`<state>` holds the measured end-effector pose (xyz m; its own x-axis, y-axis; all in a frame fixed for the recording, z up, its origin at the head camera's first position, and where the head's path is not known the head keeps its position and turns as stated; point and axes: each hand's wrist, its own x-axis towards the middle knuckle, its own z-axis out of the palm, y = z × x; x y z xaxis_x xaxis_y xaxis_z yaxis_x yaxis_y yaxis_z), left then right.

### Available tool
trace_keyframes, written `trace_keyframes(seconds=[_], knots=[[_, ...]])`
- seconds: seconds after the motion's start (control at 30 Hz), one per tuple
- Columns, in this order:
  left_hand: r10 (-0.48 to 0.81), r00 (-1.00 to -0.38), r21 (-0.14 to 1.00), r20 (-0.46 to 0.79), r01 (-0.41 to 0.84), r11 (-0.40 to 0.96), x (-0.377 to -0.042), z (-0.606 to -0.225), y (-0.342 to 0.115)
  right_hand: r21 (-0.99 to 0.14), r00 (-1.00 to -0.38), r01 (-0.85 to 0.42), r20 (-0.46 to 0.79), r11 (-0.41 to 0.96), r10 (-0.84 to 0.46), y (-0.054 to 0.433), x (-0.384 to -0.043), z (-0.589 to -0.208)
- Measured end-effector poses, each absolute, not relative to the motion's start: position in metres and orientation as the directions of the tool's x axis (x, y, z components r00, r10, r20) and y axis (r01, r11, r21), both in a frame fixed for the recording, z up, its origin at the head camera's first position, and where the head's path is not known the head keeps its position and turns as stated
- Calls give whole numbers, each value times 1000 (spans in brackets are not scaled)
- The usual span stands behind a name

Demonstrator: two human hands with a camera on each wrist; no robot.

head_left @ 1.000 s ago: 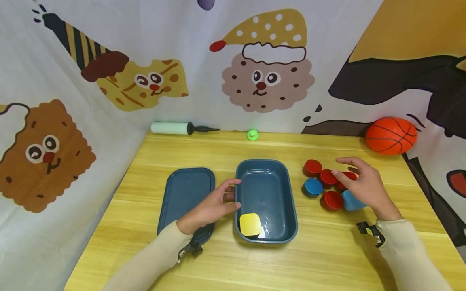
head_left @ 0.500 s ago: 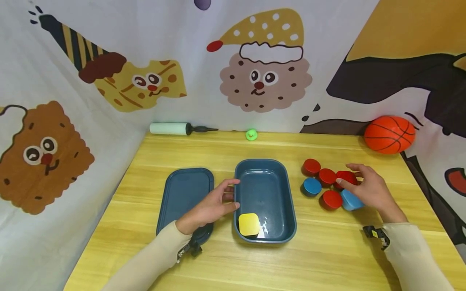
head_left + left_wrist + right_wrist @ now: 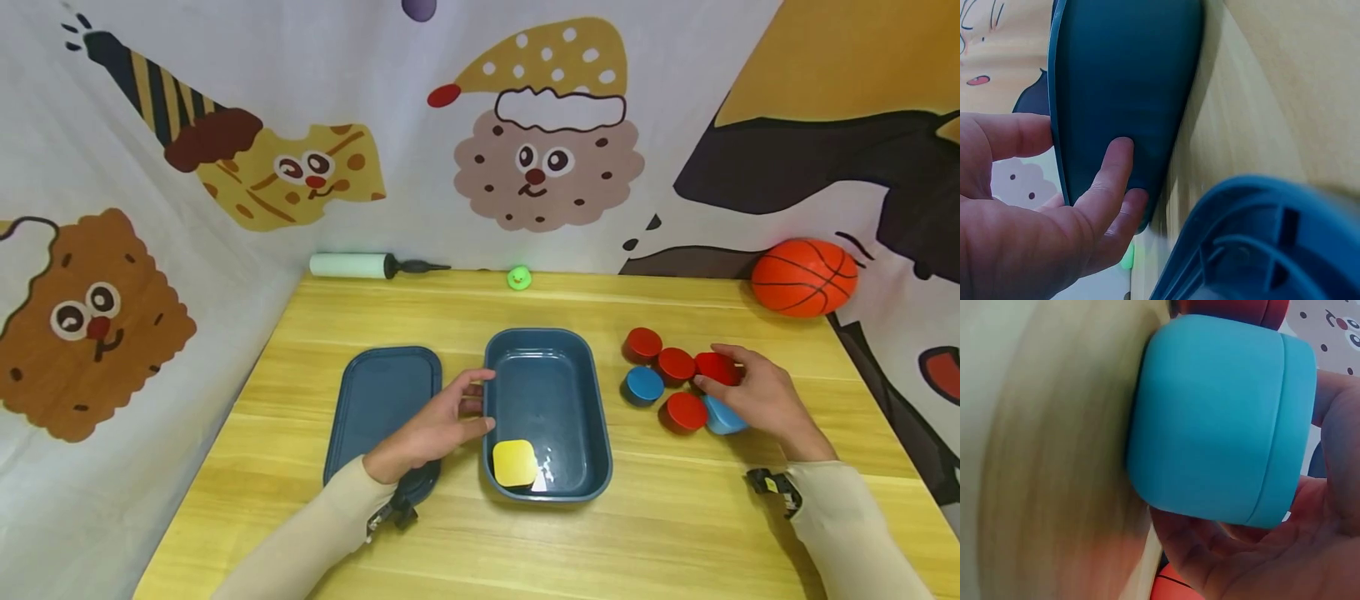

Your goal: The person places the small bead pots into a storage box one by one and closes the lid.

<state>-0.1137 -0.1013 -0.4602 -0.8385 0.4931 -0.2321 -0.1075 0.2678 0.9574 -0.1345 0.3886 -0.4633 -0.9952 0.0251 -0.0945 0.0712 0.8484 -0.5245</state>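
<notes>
Only the head view shows the yellow piece [image 3: 514,463] in the box [image 3: 555,392].

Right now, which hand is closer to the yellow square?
Left. The left hand touches the box holding the yellow square; the right hand is farther right, beside a red cup.

The dark-blue tub [image 3: 553,392], a deep oblong with rounded corners and a glossy floor, sits upright and uncovered just right of the lower middle of the head view, long sides running up the frame. The red container [image 3: 716,367] stands flat top upward at centre right, its right edge hidden.
</notes>
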Motion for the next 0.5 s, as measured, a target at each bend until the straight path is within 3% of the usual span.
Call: trace_keyframes(seconds=[0.5], knots=[[497,-837,960,-228,-109,257,-115,-463,-102,-551,-998,60,-44,832,43,398,-138,-448]])
